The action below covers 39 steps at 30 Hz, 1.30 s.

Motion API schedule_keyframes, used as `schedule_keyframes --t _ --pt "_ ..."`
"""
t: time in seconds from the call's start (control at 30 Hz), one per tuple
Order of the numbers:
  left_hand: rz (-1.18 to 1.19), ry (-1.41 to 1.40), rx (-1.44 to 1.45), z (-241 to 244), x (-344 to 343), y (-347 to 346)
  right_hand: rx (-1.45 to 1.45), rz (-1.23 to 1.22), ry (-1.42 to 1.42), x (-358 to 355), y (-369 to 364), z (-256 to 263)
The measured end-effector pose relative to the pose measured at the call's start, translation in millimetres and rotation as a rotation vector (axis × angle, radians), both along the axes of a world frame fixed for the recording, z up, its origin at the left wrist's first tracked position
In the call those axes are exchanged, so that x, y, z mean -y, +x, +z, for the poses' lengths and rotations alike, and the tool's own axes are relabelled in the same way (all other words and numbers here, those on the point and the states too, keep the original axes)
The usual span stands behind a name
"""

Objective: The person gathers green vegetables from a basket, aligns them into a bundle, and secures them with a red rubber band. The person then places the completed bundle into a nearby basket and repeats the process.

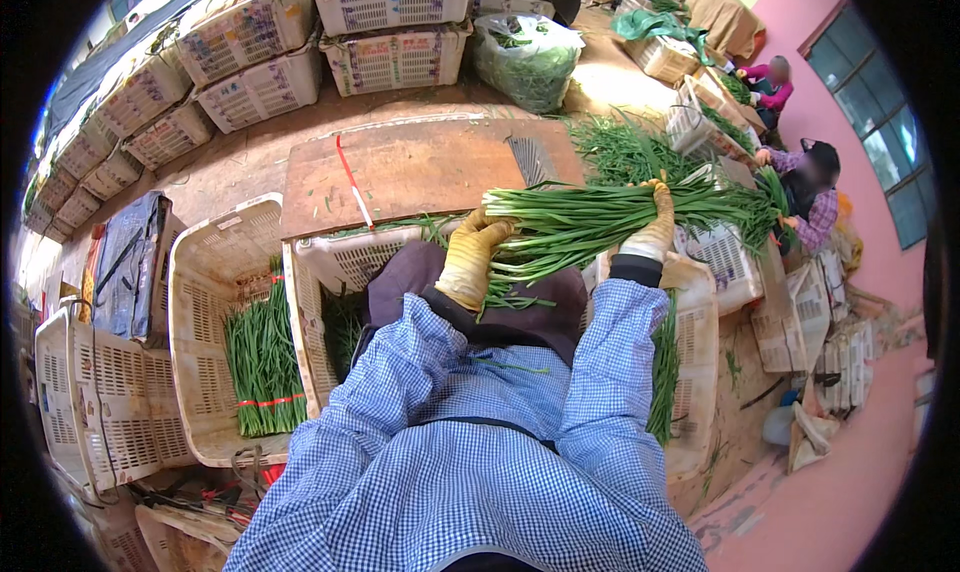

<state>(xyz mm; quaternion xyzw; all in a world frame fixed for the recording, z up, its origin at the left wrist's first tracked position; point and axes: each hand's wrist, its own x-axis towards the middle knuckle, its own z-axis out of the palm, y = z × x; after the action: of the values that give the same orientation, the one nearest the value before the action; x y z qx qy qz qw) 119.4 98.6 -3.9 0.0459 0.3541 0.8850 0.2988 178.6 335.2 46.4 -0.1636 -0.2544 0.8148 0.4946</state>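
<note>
A loose bunch of green leafy stalks with pale ends, looking like garlic chives, lies across both hands above my lap. My left hand, in a yellowed glove, grips the pale stem ends. My right hand, gloved too, holds the leafy part, its fingers wrapped round the far edge. Just beyond is a wooden board with a red strip and a ribbed dark patch. In the plastic crate on the left stand bundles of chives tied with red bands.
Stacked white crates and a clear bag of greens stand beyond the board. A heap of loose greens lies at its right. Another crate stands by my right side. Several people, one in a plaid sleeve, sit along the right.
</note>
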Motion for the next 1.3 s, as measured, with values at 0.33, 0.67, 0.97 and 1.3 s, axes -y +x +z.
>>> schedule_keyframes --t 0.33,0.67,0.97,1.3 --pt "0.030 0.090 0.044 -11 17 -15 -0.020 0.023 -0.042 -2 4 -2" --pt "0.105 -0.251 0.085 -62 69 -52 -0.032 0.001 -0.014 -10 8 5" --pt "-0.009 -0.430 -0.099 -51 70 -42 0.076 -0.062 0.080 -43 -14 14" --pt "-0.453 -0.243 -0.198 -29 29 5 0.270 -0.102 -0.118 -10 -30 54"
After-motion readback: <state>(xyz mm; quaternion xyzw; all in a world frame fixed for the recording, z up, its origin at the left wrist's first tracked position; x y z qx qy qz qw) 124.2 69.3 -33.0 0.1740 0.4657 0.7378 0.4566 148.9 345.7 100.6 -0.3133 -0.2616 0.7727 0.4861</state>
